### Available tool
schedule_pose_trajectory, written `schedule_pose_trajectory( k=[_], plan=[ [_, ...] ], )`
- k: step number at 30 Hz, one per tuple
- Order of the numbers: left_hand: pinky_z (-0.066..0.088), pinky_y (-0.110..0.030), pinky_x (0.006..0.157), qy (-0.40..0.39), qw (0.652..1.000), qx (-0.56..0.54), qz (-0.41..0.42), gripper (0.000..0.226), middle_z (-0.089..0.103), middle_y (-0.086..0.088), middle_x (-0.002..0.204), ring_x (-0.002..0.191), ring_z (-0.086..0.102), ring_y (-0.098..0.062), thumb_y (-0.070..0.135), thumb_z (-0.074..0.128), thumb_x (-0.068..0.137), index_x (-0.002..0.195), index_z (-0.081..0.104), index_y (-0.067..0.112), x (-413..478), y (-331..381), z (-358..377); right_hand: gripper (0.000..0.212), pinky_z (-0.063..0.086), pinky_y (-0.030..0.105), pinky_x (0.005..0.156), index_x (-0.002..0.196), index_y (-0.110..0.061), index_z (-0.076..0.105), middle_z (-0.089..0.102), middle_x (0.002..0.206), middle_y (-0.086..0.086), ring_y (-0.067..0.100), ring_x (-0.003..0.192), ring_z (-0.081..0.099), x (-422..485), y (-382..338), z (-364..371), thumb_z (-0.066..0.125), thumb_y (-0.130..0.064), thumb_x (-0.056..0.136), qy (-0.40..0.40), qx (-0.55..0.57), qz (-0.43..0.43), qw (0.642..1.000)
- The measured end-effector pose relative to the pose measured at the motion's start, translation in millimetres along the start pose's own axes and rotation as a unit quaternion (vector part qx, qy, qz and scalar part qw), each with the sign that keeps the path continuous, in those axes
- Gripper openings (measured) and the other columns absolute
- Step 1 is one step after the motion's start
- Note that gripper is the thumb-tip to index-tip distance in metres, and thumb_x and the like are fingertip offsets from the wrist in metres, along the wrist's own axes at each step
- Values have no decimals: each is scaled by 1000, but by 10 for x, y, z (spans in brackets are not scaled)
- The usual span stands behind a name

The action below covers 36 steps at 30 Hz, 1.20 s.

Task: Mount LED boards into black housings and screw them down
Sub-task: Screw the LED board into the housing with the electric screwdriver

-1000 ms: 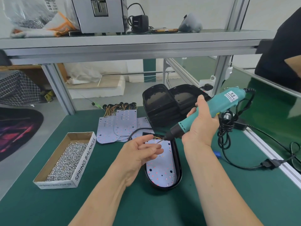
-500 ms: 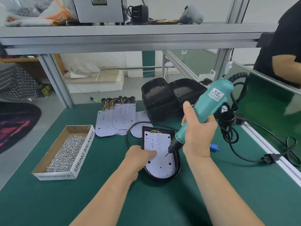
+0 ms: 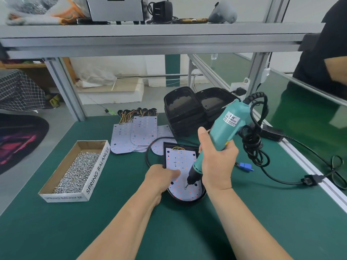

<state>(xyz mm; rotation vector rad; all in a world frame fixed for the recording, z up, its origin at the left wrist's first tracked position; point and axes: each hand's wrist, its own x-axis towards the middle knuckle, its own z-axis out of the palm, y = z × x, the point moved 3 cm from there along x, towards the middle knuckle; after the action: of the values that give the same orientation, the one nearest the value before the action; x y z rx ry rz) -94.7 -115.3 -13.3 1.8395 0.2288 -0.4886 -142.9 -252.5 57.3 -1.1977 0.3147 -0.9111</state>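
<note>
A white LED board point(image 3: 179, 162) lies inside a black housing point(image 3: 187, 200) on the green mat in front of me. My left hand point(image 3: 161, 177) rests on the housing's left edge, its fingers pressing down on the board. My right hand point(image 3: 217, 162) grips a teal electric screwdriver point(image 3: 225, 126) held steeply, with the bit tip point(image 3: 185, 187) touching a screw on the lower part of the board. Loose LED boards point(image 3: 135, 136) with wires lie fanned out behind it. Empty black housings point(image 3: 184, 109) are stacked further back.
A cardboard box of screws point(image 3: 75, 169) sits at the left. The screwdriver's black cable point(image 3: 251, 145) coils at the right, near a blue connector point(image 3: 246, 167) and a plug point(image 3: 309, 180). An aluminium shelf point(image 3: 150, 34) spans overhead. Another person's arm point(image 3: 334, 70) shows at far right.
My left hand dropped from near the bit onto the board's left side. My right hand swung the screwdriver upright and brought its bit down from the board's top onto the lower part.
</note>
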Motion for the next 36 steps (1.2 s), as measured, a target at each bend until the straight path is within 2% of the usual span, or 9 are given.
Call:
schedule_pose_trajectory(
  k=[2, 6, 15, 19, 23, 25, 28, 31, 36],
  plan=[
    [49, -32, 77, 0, 1000, 1, -1, 20, 75, -16, 102, 87, 67, -30, 12, 72, 81, 96, 71, -1, 2, 0, -1, 32, 42, 31, 56, 72, -12, 54, 47, 61, 3, 20, 58, 42, -3, 9, -12, 79, -33, 76, 1, 3, -1, 1000],
    [53, -42, 94, -2, 1000, 2, -2, 19, 75, -15, 102, 106, 68, -34, 12, 73, 82, 96, 72, 0, -10, 5, 2, 45, 40, 38, 59, 73, 2, 48, 45, 63, 8, 22, 60, 40, -22, 20, -7, 78, -30, 77, -3, 5, -11, 1000],
    [52, -49, 97, -10, 1000, -6, -4, 23, 76, -16, 98, 103, 69, -37, 13, 73, 78, 96, 73, -1, -7, -7, 3, 43, 41, 41, 60, 73, 2, 49, 47, 62, 4, 22, 61, 42, -21, -2, 18, 78, -28, 76, -2, 5, -5, 1000],
    [53, -49, 99, -18, 1000, -8, -5, 24, 76, -14, 99, 104, 69, -36, 15, 75, 78, 97, 73, 1, -17, -6, 2, 39, 42, 37, 58, 74, 0, 51, 49, 61, -1, 21, 59, 43, -33, -8, 28, 78, -27, 77, -11, -2, -12, 1000],
    [51, -52, 101, -28, 999, -19, 0, 52, 75, -16, 103, 106, 68, -37, 26, 72, 58, 102, 71, -1, -51, 29, 14, 39, 42, 31, 55, 76, 2, 51, 48, 60, -4, 18, 57, 42, -44, -7, 60, 78, -27, 78, -35, -6, -22, 999],
    [51, -52, 101, -29, 999, -23, 3, 55, 75, -16, 103, 106, 69, -37, 27, 71, 55, 102, 71, -2, -50, 28, 17, 41, 42, 30, 54, 76, 2, 50, 47, 60, -3, 18, 57, 41, -44, -2, 66, 78, -28, 78, -39, -4, -24, 999],
    [51, -53, 100, -29, 999, -26, 0, 48, 75, -17, 103, 105, 69, -38, 24, 74, 60, 100, 71, -1, -29, 9, 8, 45, 41, 29, 53, 76, 2, 49, 46, 60, -2, 17, 56, 40, -40, 12, 48, 78, -33, 76, -39, 7, -24, 999],
    [52, -54, 99, -19, 999, -26, -4, 29, 75, -16, 101, 102, 69, -38, 16, 76, 76, 99, 72, 0, 7, -19, 1, 46, 41, 26, 53, 73, 1, 47, 47, 58, -5, 15, 55, 41, -43, 46, 43, 78, -33, 76, -44, 13, -19, 999],
    [52, -54, 99, -16, 999, -35, -7, 27, 74, -18, 103, 103, 69, -38, 13, 76, 79, 100, 71, -1, 23, -35, 8, 42, 41, 23, 52, 72, 1, 48, 47, 57, -8, 13, 53, 41, -52, 64, 57, 78, -27, 78, -46, 12, -17, 999]
  ],
)
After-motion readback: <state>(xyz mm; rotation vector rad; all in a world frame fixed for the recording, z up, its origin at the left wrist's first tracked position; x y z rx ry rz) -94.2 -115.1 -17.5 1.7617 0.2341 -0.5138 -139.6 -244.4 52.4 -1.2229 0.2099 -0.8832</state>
